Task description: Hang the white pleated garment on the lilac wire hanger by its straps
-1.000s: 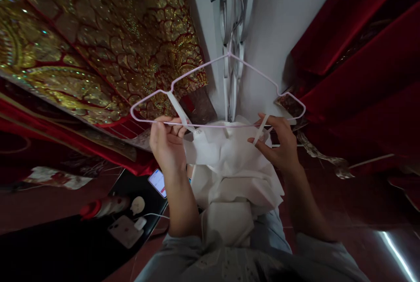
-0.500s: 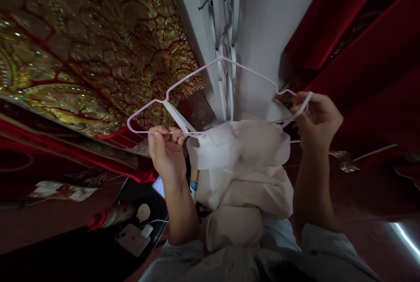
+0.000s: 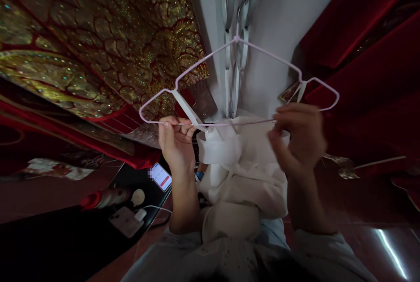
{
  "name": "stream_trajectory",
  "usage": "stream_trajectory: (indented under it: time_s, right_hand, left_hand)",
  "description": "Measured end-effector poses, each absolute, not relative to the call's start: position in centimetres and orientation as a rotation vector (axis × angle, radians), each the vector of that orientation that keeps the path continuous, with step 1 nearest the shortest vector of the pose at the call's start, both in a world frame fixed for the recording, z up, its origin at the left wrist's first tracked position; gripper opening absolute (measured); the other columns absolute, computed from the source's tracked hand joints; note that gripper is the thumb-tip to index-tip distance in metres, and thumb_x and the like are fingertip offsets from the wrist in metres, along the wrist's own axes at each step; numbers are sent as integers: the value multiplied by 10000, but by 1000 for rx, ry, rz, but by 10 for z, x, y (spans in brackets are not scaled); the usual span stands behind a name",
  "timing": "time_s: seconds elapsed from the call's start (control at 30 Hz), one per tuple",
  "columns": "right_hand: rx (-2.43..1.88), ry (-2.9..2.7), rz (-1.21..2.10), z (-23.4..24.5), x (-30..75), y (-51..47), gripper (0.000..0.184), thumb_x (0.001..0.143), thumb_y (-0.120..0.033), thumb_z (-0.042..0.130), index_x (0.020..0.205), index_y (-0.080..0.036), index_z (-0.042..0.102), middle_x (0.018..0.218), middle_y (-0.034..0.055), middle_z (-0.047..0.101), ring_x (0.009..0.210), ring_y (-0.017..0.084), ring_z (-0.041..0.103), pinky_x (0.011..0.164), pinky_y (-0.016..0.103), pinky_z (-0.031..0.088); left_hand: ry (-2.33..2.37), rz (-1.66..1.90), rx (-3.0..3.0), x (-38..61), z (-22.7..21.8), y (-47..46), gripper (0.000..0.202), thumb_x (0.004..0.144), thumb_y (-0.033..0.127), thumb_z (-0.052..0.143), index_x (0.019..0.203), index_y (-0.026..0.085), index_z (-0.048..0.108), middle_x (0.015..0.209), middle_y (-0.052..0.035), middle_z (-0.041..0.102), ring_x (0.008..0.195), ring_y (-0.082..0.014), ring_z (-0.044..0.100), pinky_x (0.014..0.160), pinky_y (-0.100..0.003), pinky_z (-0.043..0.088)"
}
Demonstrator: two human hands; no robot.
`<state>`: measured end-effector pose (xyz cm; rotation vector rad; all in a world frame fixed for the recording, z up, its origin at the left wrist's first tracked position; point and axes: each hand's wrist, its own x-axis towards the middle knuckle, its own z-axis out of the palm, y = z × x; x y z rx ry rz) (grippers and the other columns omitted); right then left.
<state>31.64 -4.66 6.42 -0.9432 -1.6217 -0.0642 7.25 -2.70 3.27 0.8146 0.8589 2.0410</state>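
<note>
From where I stand, the far left is filled by a red cloth thick with gold sequins [image 3: 124,19], its spangles catching the light. Below it runs a long black table [image 3: 65,247], and on it lie a bottle with a red cap [image 3: 108,199], a pale phone with its camera side up [image 3: 121,221], a small white plug [image 3: 140,215] just beside that, a round cream-coloured disc [image 3: 138,197] and a phone with a lit screen [image 3: 161,178].

Next comes the person's left hand [image 3: 177,146], fingers and thumb pinching the lower bar of a thin pale-pink wire hanger [image 3: 236,39]. Near those fingers a narrow white strap [image 3: 186,109] slants down from the hanger's left notch to a soft, off-white fabric garment [image 3: 236,185]. The garment sits below the hanger, bunched in folds in front of the person's body. Behind the hanger, slim white metal bars [image 3: 227,76] stand against a pale grey wall [image 3: 272,19].

A second white strap [image 3: 301,91] loops over the right notch. Just under it is the right hand [image 3: 300,139], fingers curled beside the lower bar; it is blurred, and I cannot tell whether it grips anything. Deep red drapery [image 3: 370,80] fills the far right.
</note>
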Motion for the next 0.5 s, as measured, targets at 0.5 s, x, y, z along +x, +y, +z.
stream_trajectory:
  time_s: [0.5]
  right_hand:
    - [-1080, -1680, 458, 11, 285, -15, 363, 1021, -380, 678, 1375, -313, 719, 1322, 74, 663, 720, 107, 533, 693, 333, 598]
  left_hand:
    - [1138, 1667, 1253, 71, 33, -53, 308, 966, 523, 869, 1052, 227, 869, 983, -90, 818, 955, -254, 757, 918, -364, 587]
